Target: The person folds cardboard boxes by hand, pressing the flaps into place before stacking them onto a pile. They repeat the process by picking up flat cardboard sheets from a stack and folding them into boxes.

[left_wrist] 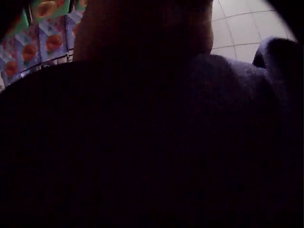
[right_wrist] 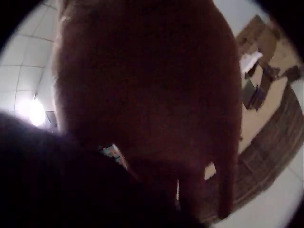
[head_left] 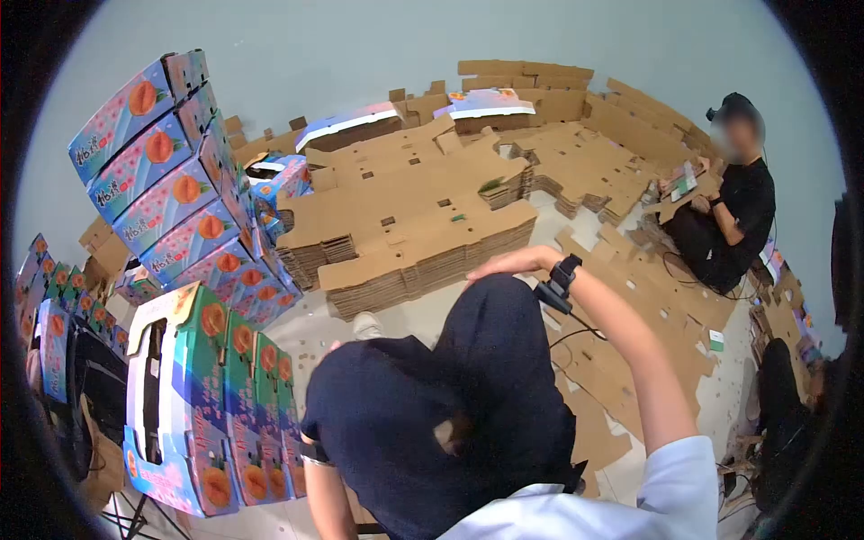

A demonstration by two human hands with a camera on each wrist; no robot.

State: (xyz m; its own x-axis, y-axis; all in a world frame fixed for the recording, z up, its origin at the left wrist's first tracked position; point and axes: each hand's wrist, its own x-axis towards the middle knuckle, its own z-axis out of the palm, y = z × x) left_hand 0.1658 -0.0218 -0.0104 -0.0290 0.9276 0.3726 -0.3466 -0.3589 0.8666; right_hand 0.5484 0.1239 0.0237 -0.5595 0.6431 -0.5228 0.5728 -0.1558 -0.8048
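Note:
In the head view, my right hand rests on top of my right knee, fingers extended and holding nothing. The right wrist view shows the same hand dark and close up, with slim gaps of light between the fingers. My left hand is a dark shape against dark trouser cloth in the left wrist view, its fingers hidden. From the head, the left leg covers nearly all of that hand. A tall stack of flat cardboard sheets lies on the floor just beyond my knees.
Printed fruit boxes form a tall stack at left, with green and purple boxes nearer me. Loose cardboard pieces cover the floor at right. A seated person there handles a cardboard piece. Another person's dark-clothed leg shows at lower right.

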